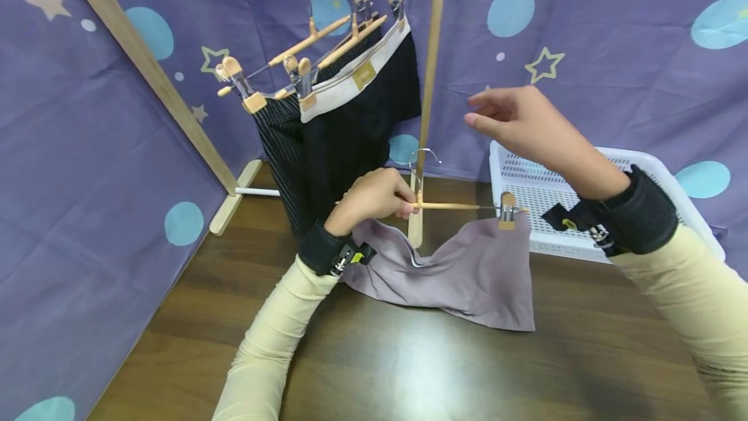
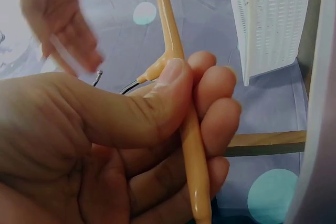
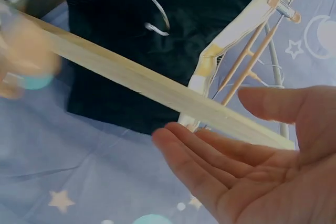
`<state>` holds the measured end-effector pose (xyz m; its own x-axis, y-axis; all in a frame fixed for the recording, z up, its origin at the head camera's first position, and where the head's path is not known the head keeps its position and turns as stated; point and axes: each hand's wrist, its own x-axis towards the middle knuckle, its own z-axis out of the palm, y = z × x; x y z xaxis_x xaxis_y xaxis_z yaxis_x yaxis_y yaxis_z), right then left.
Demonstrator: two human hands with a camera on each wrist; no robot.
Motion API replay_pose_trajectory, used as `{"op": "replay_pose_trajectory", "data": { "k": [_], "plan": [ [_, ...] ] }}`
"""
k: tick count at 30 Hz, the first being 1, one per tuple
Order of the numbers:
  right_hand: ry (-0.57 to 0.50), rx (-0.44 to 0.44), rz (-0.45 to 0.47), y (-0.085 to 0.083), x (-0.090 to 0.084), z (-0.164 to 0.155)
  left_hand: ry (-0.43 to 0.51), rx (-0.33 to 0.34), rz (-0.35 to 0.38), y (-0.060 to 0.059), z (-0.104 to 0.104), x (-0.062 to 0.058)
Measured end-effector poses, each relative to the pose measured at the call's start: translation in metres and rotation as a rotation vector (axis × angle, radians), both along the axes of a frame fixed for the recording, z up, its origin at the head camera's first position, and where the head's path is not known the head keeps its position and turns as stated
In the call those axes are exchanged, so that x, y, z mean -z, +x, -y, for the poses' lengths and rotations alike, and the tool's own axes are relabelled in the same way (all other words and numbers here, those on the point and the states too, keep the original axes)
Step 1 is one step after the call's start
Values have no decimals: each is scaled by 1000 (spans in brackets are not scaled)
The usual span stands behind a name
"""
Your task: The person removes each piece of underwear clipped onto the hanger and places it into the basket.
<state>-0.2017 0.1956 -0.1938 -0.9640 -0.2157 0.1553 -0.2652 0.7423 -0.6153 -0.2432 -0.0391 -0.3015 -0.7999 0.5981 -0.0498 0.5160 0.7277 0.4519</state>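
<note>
Here, the left hand (image 1: 371,203) curls its fingers and thumb around a slim wooden clip hanger (image 1: 461,206), holding it above the brown table (image 1: 409,369). A mauve cloth garment (image 1: 461,271) hangs from one clip (image 1: 507,210), so it may slip off. The right hand (image 1: 520,123) hovers, fingers loosely spread, holding nothing.

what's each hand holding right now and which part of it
The left hand grips the wooden bar of the hanger, near its hook. The right hand is open and holds nothing.
</note>
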Motion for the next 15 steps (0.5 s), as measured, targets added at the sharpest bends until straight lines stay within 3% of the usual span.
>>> {"op": "replay_pose_trajectory", "data": {
  "k": [7, 15],
  "plan": [
    [-2, -5, 60, 19, 45, -28, 19, 18, 21, -7, 2, 6],
    [-21, 3, 133, 28, 79, -54, 49, 39, 30, -12, 2, 10]
  ]
}}
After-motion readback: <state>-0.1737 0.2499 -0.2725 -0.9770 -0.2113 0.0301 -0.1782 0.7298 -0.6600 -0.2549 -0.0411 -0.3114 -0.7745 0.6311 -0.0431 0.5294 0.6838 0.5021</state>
